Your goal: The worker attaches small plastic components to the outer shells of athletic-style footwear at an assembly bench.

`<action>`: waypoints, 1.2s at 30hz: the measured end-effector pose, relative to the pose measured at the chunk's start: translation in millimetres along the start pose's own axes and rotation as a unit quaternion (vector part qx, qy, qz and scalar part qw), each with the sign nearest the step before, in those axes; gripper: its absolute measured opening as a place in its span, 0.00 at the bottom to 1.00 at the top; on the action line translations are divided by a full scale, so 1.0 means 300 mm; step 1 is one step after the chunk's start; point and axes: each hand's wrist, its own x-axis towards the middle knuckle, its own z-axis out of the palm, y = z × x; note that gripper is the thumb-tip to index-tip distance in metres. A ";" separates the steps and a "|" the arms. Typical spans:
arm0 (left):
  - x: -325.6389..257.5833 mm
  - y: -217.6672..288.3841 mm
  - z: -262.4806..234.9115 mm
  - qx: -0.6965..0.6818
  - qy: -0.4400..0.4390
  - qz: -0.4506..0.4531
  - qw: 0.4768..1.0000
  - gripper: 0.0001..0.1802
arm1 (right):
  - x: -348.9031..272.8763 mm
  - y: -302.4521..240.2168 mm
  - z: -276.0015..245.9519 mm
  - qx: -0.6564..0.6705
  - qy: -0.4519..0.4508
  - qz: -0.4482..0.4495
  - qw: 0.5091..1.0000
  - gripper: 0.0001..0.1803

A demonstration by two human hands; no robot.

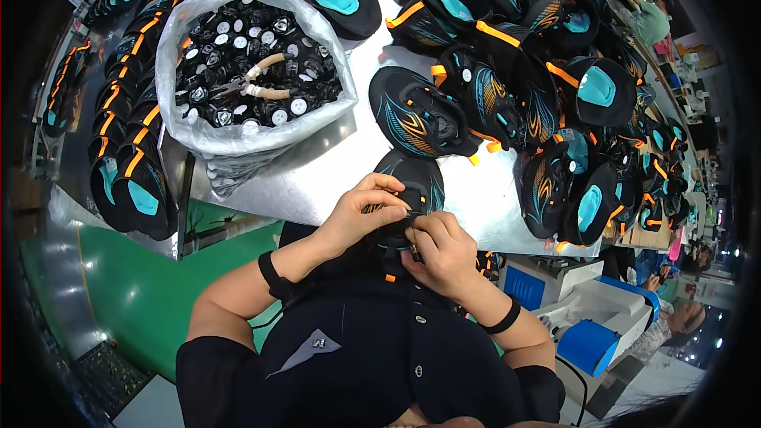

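Note:
A black shoe upper with teal lines lies at the table's front edge, close to my body, an orange tab showing at its lower end. Over its throat, my left hand pinches thumb and fingertips together; whatever sits between them is too small to make out. My right hand is closed on the upper's right side, fingers curled in, just below and right of the left hand. Fingers hide much of the middle of the upper. Each wrist wears a black band.
Left of my hands stands a clear plastic bag of black dial-like parts, with tan-handled cutters on top. Many shoe uppers crowd the metal table ahead and right. More uppers line the left. A white-and-blue machine stands right.

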 end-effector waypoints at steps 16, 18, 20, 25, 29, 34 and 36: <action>0.025 -0.010 0.009 0.179 -0.025 0.123 0.976 0.08 | -0.036 0.084 0.079 0.037 0.122 -0.016 0.992 0.15; 0.018 -0.008 0.025 0.273 0.010 0.176 0.946 0.07 | -0.039 0.088 0.082 0.036 0.129 -0.017 0.991 0.16; 0.023 -0.002 0.021 0.315 -0.003 0.184 0.931 0.08 | -0.039 0.080 0.085 0.040 0.134 0.012 0.990 0.17; -0.025 0.103 0.017 0.530 -0.056 0.285 0.796 0.24 | -0.019 0.063 0.052 0.059 0.083 0.020 0.995 0.27; -0.018 0.104 0.052 0.613 -0.086 0.191 0.762 0.32 | 0.003 0.094 0.060 0.126 0.090 0.047 0.987 0.26; -0.022 0.385 0.093 0.482 -0.012 0.318 0.816 0.37 | 0.101 0.120 -0.106 0.447 0.143 0.293 0.833 0.17; 0.005 0.509 0.109 0.591 -0.030 0.398 0.701 0.35 | 0.149 0.190 -0.161 0.630 0.165 0.331 0.683 0.15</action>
